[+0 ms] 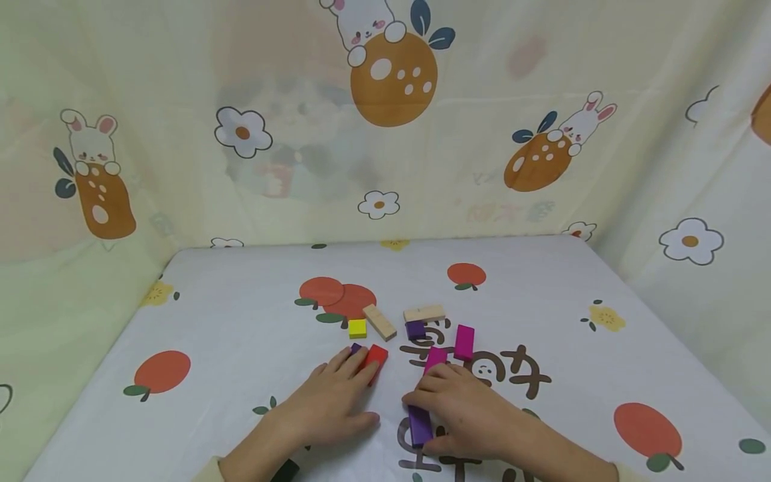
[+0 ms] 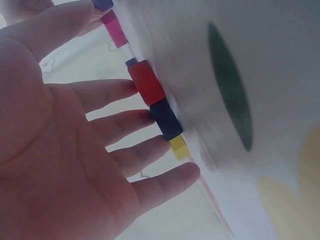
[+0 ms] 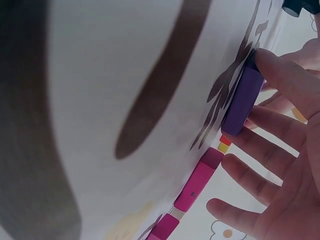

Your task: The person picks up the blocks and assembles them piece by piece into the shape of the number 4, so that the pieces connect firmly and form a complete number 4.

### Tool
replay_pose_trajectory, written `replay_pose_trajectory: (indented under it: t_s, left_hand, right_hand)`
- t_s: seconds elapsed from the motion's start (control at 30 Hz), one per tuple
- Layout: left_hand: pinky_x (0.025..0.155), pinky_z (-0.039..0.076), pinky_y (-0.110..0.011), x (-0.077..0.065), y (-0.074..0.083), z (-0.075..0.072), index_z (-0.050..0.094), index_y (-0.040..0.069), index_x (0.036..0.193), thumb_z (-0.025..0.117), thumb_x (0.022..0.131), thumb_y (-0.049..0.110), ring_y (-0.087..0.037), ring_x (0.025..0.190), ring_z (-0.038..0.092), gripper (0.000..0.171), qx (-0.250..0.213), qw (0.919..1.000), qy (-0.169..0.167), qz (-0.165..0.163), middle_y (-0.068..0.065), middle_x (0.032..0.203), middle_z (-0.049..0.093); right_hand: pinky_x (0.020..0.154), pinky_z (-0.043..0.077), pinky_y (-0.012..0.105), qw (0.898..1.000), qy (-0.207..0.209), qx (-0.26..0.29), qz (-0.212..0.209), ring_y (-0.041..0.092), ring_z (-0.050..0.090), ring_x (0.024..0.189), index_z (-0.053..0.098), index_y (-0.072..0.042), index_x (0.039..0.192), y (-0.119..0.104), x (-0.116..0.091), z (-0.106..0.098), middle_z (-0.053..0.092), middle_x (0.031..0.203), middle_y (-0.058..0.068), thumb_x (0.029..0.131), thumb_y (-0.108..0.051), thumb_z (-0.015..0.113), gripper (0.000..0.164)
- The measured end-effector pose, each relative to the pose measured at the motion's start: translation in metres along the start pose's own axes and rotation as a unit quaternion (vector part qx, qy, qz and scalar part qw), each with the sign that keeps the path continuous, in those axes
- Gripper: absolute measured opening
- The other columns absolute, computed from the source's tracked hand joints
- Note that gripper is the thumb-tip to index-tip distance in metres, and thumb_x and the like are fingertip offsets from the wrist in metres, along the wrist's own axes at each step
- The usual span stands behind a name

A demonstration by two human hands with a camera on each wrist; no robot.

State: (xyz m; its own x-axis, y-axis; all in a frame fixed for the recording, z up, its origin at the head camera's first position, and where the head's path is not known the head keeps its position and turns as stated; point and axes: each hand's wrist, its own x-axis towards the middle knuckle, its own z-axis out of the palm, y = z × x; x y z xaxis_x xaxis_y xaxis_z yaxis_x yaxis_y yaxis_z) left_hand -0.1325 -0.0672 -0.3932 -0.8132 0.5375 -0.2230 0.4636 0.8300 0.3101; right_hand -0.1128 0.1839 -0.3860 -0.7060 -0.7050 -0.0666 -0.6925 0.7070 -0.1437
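My left hand (image 1: 332, 403) lies palm down with fingers extended, fingertips at a red block (image 1: 376, 361) and a dark purple block (image 1: 355, 349). In the left wrist view those fingertips touch the near faces of the red block (image 2: 146, 82) and the dark block (image 2: 166, 119), which stand side by side. My right hand (image 1: 462, 410) pinches a long purple block (image 1: 419, 426) by its ends, thumb at the near end and a finger at the far one, as the right wrist view shows. Just beyond its fingers lies a magenta block (image 1: 436, 357), partly covered.
Another magenta block (image 1: 464, 342) stands to the right. Farther back are a yellow block (image 1: 357, 329), a small purple block (image 1: 415, 330) and two plain wooden blocks, one slanted (image 1: 380, 323), one crosswise (image 1: 424, 312). A black object (image 1: 286, 470) sits beside the left forearm. Printed curtains enclose the table.
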Motion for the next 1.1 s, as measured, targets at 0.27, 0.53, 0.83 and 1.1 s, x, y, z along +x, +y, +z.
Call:
replay_pose_trajectory:
  t_s: [0.27,0.53,0.83,1.1]
  left_hand:
    - [0.118,0.031,-0.068,0.001,0.003,0.001,0.045,0.02,0.158,0.072,0.089,0.054,-0.039,0.156,0.027,0.082,0.022,0.9997,0.005,-0.005,-0.01,0.168,0.034]
    - [0.117,0.034,-0.068,-0.003,0.008,0.003,0.045,0.022,0.158,0.073,0.088,0.057,-0.038,0.154,0.031,0.083,0.068,0.9976,0.015,0.005,-0.008,0.167,0.036]
    - [0.115,0.041,-0.061,-0.025,0.019,0.005,0.053,0.031,0.15,0.069,0.091,0.059,-0.027,0.148,0.045,0.067,0.066,0.9957,-0.047,0.044,0.005,0.157,0.051]
    - [0.111,0.048,-0.055,-0.034,0.026,0.01,0.044,0.035,0.156,0.059,0.095,0.065,-0.02,0.148,0.045,0.07,0.066,0.9863,-0.079,0.129,0.013,0.163,0.041]
  right_hand:
    - [0.104,0.051,0.048,1.0,-0.005,-0.012,0.003,0.015,0.056,0.116,0.071,-0.027,0.13,-0.001,-0.001,0.001,0.07,0.117,-0.011,0.082,-0.051,0.084,0.055]
    - [0.104,0.051,0.048,1.0,-0.006,-0.018,0.004,0.015,0.055,0.116,0.07,-0.027,0.131,-0.002,-0.001,0.002,0.07,0.119,-0.011,0.082,-0.052,0.084,0.056]
    - [0.104,0.052,0.047,1.0,-0.008,-0.028,0.005,0.015,0.055,0.116,0.07,-0.026,0.132,-0.004,-0.001,0.0,0.07,0.119,-0.01,0.082,-0.052,0.084,0.059]
    - [0.104,0.051,0.046,1.0,-0.009,-0.027,0.006,0.015,0.055,0.116,0.07,-0.025,0.133,-0.004,-0.001,0.0,0.07,0.119,-0.01,0.082,-0.052,0.084,0.06]
